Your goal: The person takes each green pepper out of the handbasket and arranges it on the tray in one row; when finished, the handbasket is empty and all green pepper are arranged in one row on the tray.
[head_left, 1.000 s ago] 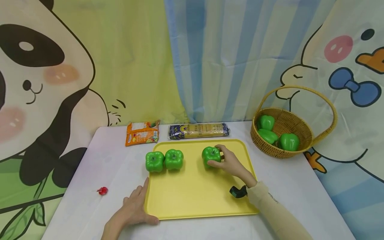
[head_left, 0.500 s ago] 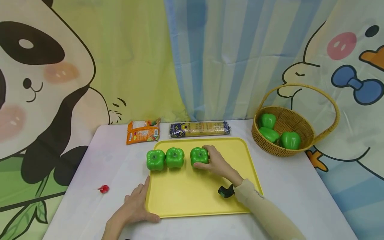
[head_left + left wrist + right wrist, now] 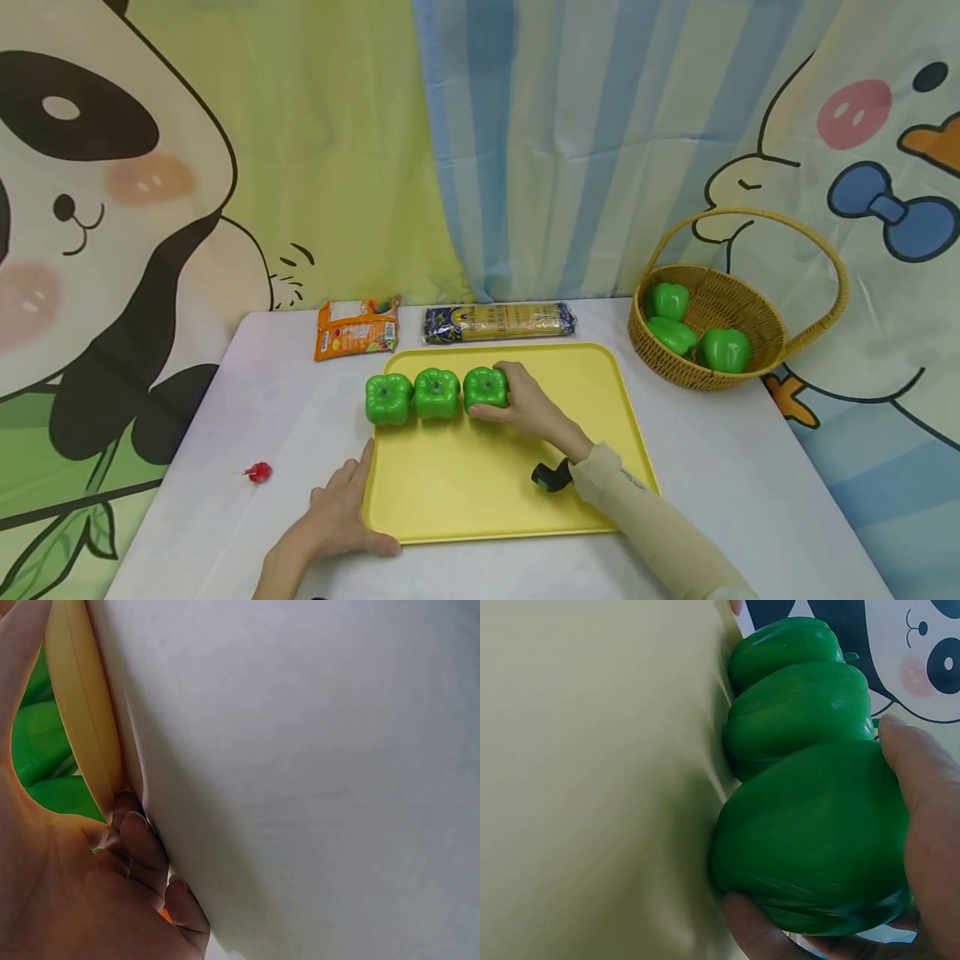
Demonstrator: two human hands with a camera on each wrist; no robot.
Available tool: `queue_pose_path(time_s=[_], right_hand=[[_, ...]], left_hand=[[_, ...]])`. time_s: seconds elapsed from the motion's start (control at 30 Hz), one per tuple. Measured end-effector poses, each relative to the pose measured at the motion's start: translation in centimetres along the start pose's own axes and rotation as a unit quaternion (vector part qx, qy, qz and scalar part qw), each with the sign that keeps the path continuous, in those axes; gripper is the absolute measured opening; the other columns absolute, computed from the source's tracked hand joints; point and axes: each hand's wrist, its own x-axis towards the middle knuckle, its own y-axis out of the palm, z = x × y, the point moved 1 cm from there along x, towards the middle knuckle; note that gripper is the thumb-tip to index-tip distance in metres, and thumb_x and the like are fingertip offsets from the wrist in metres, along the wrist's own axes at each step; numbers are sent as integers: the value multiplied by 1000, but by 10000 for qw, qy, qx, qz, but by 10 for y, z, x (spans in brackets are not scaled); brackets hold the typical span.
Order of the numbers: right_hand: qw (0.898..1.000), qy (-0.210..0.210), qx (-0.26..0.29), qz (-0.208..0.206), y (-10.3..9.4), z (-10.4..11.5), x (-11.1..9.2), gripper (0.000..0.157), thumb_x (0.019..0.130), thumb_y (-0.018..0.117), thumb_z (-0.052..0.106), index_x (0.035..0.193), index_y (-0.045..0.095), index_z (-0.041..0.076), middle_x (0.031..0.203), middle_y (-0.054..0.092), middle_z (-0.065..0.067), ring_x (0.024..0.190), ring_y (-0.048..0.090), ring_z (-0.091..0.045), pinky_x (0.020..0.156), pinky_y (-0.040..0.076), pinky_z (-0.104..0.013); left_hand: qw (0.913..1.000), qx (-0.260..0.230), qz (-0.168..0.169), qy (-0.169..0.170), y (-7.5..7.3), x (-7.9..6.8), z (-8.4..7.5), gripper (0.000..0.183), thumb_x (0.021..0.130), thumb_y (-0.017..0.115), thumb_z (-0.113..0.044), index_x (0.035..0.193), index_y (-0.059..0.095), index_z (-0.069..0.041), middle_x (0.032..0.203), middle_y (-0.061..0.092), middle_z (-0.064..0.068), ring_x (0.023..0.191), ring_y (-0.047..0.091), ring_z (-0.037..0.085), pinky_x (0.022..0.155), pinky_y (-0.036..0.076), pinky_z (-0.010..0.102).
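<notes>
Head: glossy, lobed pepper (image 3: 483,388) in fingers (image 3: 514,373)

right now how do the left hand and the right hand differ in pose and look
The left hand spreads its fingers and thumb at the near left corner of the yellow tray, while the right hand curls round a green pepper, the rightmost in a row of three. A pale sleeve reaches close to the right hand; none shows by the left hand. Neither hand wears a glove.

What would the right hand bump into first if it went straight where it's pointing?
Probably the middle green pepper: the held pepper in the right hand would nudge it, though any gap is hard to judge.
</notes>
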Motion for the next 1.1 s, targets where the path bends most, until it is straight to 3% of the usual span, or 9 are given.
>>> queue_pose_path(time_s=[0.37,0.63,0.97,1.1], right_hand=[[9999,122,82,40,4,5,0,96,82,79,52,150,35,0,138,49,-17,116,54,-28,99,49,-46],[9999,118,-21,76,3,4,-2,106,80,80,54,156,27,2,147,44,-20,125,53,-32,103,48,-50],[9998,88,-84,136,-2,2,-8,106,79,81,52,156,27,4,155,37,-21,137,46,-36,112,42,-51],[9998,77,-95,164,-8,3,-10,104,81,81,50,156,27,3,149,42,-20,129,52,-34,103,48,-49]], left_hand=[[9999,-28,-25,96,-3,-4,-2,158,44,87,-76,163,6,-11,146,46,17,128,48,27,85,38,44],[10000,-28,24,36,0,-2,-2,157,44,88,-75,163,6,-12,143,48,14,124,48,25,84,37,43],[9999,-83,6,62,2,-2,-1,159,43,88,-75,163,4,-12,151,42,22,136,44,35,94,38,58],[9998,-178,56,30,1,-3,0,159,44,88,-75,163,4,-12,153,40,25,139,42,39,97,37,61]])
